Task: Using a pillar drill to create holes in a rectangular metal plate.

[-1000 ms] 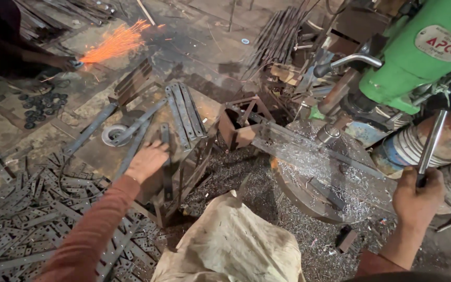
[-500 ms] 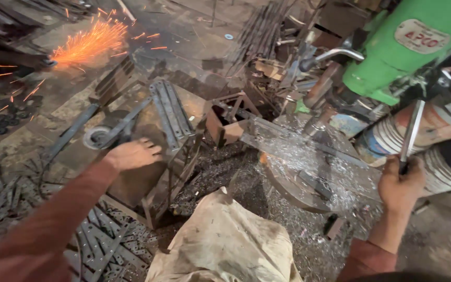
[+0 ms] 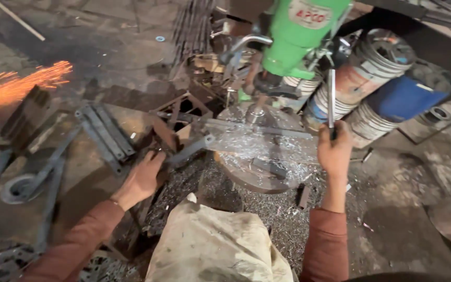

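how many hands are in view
2. The left hand grips a flat metal bar by the drill table; the right hand holds the drill's feed lever.

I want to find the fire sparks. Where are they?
The orange sparks fly at the far left of the head view, over the floor, beyond the left hand and the flat metal bars.

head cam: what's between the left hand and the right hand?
In the head view, the flat metal bar and the shavings-strewn round drill table lie between left hand and right hand.

Motion blur smears the flat bars [image 3: 105, 137] at left, and the green drill head [image 3: 301, 34] is cropped at the top edge.
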